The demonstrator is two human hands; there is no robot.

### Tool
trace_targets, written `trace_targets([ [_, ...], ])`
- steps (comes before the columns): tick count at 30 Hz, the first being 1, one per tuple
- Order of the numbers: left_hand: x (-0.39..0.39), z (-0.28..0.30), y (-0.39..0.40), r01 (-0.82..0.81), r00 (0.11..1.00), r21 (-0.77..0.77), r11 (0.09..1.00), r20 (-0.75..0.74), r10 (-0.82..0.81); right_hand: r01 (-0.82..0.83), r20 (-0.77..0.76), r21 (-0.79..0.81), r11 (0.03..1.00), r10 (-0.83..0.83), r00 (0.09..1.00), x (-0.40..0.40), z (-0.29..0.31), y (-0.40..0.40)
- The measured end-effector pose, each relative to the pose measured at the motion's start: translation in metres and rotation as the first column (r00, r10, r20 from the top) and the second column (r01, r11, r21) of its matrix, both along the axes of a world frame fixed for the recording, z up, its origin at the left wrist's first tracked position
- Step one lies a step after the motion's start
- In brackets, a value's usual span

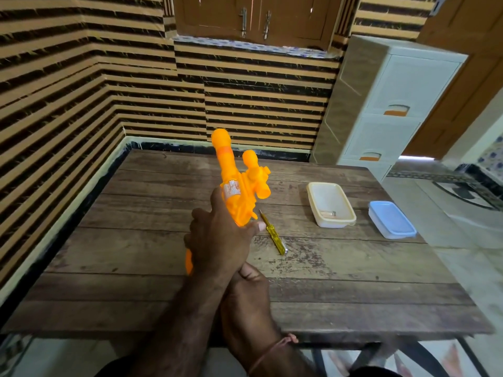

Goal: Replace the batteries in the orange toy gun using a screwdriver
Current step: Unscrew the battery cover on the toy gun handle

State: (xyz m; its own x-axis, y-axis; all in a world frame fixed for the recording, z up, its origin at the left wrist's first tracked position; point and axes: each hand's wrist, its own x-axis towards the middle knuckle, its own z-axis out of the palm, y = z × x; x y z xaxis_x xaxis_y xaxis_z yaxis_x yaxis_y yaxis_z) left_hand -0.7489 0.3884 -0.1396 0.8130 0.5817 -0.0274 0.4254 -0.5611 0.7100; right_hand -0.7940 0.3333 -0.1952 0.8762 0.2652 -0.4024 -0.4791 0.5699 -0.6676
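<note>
toy gun (239, 186) upright, left hand (220, 240) grasping its body | right hand (249, 289) under wrist, grasp unclear | screwdriver (272, 232) on worktop (353, 268), just right of left fingers (258, 227), lying diagonally

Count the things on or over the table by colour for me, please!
Orange: 1, toy gun
Yellow: 1, screwdriver
Cream: 1, open box
Blue: 1, lidded box
Total: 4
</note>
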Motion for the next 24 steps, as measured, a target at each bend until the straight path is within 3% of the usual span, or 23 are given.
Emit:
trace_targets([
  [24, 0.0009, 0.0003, -0.0008, -0.007, 0.999, 0.009, 1.0, 0.042, 0.007, -0.033, 0.062, -0.085, 0.996, 0.039, 0.997, 0.0055, 0.0004, 0.0019],
])
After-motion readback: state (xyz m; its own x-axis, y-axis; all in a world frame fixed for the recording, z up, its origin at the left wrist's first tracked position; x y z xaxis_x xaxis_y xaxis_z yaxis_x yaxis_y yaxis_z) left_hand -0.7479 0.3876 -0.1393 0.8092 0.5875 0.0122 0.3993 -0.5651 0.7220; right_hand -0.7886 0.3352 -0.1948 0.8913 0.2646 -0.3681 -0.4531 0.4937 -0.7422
